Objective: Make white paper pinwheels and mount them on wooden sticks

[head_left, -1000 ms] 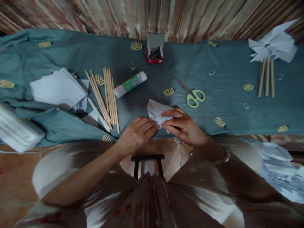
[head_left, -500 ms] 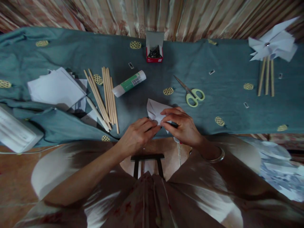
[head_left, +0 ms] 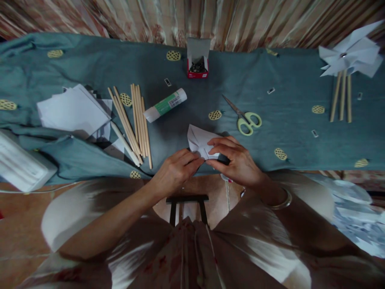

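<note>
A white sheet of paper [head_left: 200,138], creased and partly folded, lies at the front of the table between my hands. My left hand [head_left: 179,166] pinches its near edge with fingers pressed together. From the other side my right hand [head_left: 234,158] grips the paper's right part, thumb below and curved fingers on top. The fingers hide part of the sheet. Beyond my right hand lie scissors [head_left: 246,120] with pale green handles, and a glue stick [head_left: 165,105] with a green label rests beyond my left.
Wooden sticks [head_left: 140,124] and a stack of white paper [head_left: 72,112] lie to the left, by a white box-shaped thing [head_left: 24,160]. A small red box [head_left: 197,66] of metal pieces stands at the back. White paper pinwheels [head_left: 350,52] on sticks lie far right.
My right hand's fingers have spread a little and shifted right over the paper. The left hand keeps its pinch. The whole view has shifted slightly.
</note>
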Demonstrator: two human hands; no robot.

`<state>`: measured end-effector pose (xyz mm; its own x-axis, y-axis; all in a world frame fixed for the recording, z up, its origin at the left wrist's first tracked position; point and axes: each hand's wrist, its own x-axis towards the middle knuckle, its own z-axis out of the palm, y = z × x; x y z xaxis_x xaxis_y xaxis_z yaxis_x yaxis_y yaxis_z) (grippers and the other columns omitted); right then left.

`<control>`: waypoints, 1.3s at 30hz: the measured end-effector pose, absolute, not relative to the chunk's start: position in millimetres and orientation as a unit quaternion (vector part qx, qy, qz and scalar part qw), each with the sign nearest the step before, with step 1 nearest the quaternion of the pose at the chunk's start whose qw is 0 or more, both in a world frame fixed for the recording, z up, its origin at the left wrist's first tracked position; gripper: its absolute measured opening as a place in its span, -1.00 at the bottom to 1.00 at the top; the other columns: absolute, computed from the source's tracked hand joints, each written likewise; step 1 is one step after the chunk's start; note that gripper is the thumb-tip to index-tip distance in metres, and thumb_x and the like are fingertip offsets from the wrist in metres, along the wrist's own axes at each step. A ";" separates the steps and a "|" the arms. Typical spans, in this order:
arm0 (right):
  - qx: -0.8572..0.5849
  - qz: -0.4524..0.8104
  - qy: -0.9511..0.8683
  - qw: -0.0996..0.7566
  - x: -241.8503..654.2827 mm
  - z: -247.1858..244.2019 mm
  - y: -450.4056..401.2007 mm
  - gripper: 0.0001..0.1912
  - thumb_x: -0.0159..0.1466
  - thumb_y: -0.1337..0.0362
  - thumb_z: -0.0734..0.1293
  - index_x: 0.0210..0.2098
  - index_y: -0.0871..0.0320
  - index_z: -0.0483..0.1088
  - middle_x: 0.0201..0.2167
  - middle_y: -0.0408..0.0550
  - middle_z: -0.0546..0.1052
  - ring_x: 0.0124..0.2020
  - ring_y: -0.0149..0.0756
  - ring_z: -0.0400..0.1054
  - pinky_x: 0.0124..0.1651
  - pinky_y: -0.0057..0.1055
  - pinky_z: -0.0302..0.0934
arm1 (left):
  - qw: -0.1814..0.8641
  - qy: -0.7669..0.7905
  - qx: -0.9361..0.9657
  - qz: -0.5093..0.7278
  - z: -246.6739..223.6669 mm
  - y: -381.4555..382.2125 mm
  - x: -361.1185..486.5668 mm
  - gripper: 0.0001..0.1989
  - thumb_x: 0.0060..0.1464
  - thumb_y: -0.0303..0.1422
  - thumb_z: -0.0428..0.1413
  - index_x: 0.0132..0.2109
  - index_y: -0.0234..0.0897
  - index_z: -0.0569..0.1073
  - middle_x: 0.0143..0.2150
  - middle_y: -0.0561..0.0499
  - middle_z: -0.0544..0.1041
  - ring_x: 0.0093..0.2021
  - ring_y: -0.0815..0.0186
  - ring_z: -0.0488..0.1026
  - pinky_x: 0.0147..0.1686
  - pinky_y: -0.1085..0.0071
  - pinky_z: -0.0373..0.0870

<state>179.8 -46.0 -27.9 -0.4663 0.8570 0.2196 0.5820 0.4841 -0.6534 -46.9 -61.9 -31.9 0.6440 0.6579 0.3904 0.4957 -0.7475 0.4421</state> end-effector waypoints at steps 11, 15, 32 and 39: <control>-0.420 0.227 -0.834 0.276 178.3 -28.6 -46.4 -0.92 0.30 0.27 0.39 -0.20 0.08 0.49 -0.04 0.01 0.59 -0.01 -0.14 0.45 0.07 -0.12 0.37 | 0.142 0.324 0.893 0.279 -31.9 -61.5 -45.3 -0.84 0.28 -0.52 0.07 -0.04 -0.41 0.48 -0.24 -0.09 0.58 -0.26 0.30 0.48 -0.27 0.39 0.50; -0.418 0.223 -0.836 0.276 178.2 -29.4 -47.4 -0.88 0.32 0.27 0.37 -0.14 0.05 0.51 -0.01 -0.01 0.57 0.01 -0.13 0.43 0.10 -0.11 0.37 | 0.148 0.329 0.888 0.285 -32.0 -61.3 -44.5 -0.86 0.29 -0.50 0.07 -0.05 -0.39 0.49 -0.25 -0.07 0.58 -0.27 0.31 0.49 -0.28 0.40 0.51; -0.413 0.229 -0.848 0.239 179.2 -30.4 -45.7 -0.77 0.35 0.27 0.33 -0.04 0.08 0.55 0.11 0.04 0.52 0.09 -0.10 0.38 0.11 -0.07 0.38 | 0.152 0.334 0.885 0.287 -33.1 -61.5 -43.9 -0.85 0.30 -0.48 0.06 -0.06 -0.38 0.50 -0.24 -0.07 0.58 -0.26 0.31 0.49 -0.28 0.39 0.52; -0.405 0.216 -0.858 0.231 178.8 -30.6 -45.1 -0.76 0.36 0.27 0.30 -0.03 0.10 0.53 0.12 0.06 0.50 0.10 -0.09 0.37 0.15 -0.05 0.35 | 0.146 0.331 0.887 0.288 -34.7 -61.6 -44.6 -0.86 0.29 -0.49 0.07 -0.06 -0.40 0.49 -0.25 -0.07 0.57 -0.27 0.31 0.48 -0.29 0.39 0.52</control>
